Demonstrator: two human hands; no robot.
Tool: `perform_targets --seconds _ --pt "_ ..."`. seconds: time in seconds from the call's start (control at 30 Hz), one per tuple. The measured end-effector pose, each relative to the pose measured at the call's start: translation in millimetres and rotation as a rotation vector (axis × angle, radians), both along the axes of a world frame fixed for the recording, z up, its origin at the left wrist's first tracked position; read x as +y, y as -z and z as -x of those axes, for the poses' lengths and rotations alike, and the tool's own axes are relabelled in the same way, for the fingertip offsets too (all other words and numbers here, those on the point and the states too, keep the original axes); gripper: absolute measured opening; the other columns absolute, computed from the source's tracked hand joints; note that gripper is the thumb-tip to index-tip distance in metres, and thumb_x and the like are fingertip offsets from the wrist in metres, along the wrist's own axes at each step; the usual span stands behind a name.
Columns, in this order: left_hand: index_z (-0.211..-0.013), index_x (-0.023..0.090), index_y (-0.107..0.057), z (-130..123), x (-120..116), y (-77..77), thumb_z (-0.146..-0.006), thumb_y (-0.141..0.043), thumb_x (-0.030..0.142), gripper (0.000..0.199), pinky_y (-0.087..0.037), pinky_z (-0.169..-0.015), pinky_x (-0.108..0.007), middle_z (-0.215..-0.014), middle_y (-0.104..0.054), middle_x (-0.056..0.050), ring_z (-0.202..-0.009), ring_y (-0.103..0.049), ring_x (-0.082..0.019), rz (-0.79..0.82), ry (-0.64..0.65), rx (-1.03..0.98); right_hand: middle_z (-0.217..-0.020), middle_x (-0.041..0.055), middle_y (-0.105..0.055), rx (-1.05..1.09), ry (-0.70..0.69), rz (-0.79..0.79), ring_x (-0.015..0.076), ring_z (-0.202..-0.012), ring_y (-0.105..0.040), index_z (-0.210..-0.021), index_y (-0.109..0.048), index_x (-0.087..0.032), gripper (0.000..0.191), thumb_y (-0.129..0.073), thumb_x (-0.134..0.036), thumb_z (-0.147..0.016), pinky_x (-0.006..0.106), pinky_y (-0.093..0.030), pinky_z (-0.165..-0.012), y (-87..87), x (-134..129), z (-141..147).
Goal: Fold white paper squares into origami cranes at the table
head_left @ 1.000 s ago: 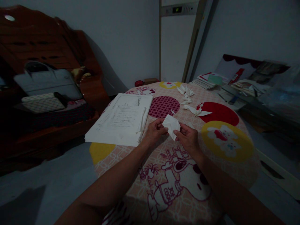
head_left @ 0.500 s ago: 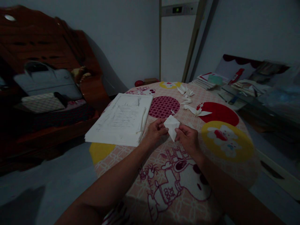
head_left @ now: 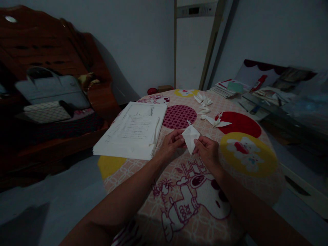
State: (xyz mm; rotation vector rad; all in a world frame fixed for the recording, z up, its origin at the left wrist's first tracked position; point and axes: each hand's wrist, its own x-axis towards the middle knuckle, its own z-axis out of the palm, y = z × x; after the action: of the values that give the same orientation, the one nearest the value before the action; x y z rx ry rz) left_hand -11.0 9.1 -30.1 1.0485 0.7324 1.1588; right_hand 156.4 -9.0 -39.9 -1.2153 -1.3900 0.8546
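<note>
Between my two hands is a white folded paper (head_left: 190, 137), kite-shaped, with its long point toward me. My left hand (head_left: 172, 143) pinches its left corner. On the other side, the thumb and fingers of my right hand (head_left: 207, 149) grip the right edge. Beyond my hands, a folded paper crane (head_left: 215, 122) lies partly on the red circle of the cloth. More folded white paper figures (head_left: 203, 99) lie farther back.
A patterned cloth covers the round table (head_left: 143, 181). To the left lies a thick stack of paper (head_left: 133, 130). A wooden bench (head_left: 84, 82) bears a grey bag (head_left: 53, 90). Papers (head_left: 228, 88) and a glass shelf (head_left: 282, 112) are at the right.
The folded paper has shifted slightly to the right and shows a wider face. Both hands keep hold of it and have moved a little with it.
</note>
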Motion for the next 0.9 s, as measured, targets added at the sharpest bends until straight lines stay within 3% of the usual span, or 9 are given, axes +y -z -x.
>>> perform_targets --seconds 0.33,0.5,0.67,0.77,0.9 --pt "-0.100 0.014 -0.066 -1.8 1.6 2.3 -0.063 -0.084 0.030 0.044 -0.052 -0.069 -0.026 -0.084 -0.069 -0.003 -0.073 -0.064 -0.014 -0.032 0.009 0.005 -0.047 -0.0046 -0.055 -0.041 0.029 -0.031 0.0103 -0.042 -0.048 -0.067 -0.062 -0.018 0.023 -0.060 -0.033 -0.085 0.023 -0.035 -0.046 4.4 1.8 1.4" --pt "-0.093 0.014 -0.063 -4.0 2.8 4.5 -0.057 -0.088 0.032 0.047 -0.049 -0.063 -0.024 -0.077 -0.066 -0.001 -0.066 -0.059 -0.013 -0.072 -0.058 0.074 -0.049 -0.0039 -0.056 -0.083 -0.050 -0.060 0.0110 -0.047 -0.050 -0.063 -0.059 -0.019 0.027 -0.058 -0.033 -0.086 0.022 -0.037 -0.048 1.4 -1.3 2.5" --pt "-0.093 0.015 -0.062 -3.1 2.0 6.3 -0.062 -0.085 0.030 0.042 -0.046 -0.064 -0.024 -0.078 -0.064 -0.001 -0.070 -0.058 -0.014 -0.133 -0.125 0.187 -0.052 -0.0031 -0.057 -0.084 -0.129 -0.054 0.0109 -0.048 -0.051 -0.063 -0.057 -0.020 0.033 -0.055 -0.040 -0.089 0.022 -0.039 -0.049 -1.5 -3.5 5.5" --pt "-0.093 0.015 -0.062 -3.2 1.6 7.2 -0.063 -0.084 0.030 0.039 -0.045 -0.065 -0.024 -0.080 -0.065 -0.001 -0.071 -0.059 -0.015 -0.146 -0.159 0.256 -0.054 -0.0028 -0.059 -0.052 -0.154 -0.044 0.0125 -0.052 -0.054 -0.069 -0.062 -0.020 0.027 -0.060 -0.041 -0.086 0.023 -0.041 -0.051 -0.5 -2.6 7.3" --pt "-0.091 0.015 -0.062 -2.9 2.6 8.4 -0.064 -0.083 0.030 0.037 -0.045 -0.063 -0.024 -0.077 -0.064 -0.001 -0.069 -0.059 -0.014 -0.133 -0.155 0.209 -0.054 -0.0027 -0.059 -0.049 -0.152 -0.022 0.0116 -0.050 -0.054 -0.069 -0.062 -0.019 0.027 -0.058 -0.039 -0.087 0.022 -0.041 -0.051 1.8 -0.9 6.4"
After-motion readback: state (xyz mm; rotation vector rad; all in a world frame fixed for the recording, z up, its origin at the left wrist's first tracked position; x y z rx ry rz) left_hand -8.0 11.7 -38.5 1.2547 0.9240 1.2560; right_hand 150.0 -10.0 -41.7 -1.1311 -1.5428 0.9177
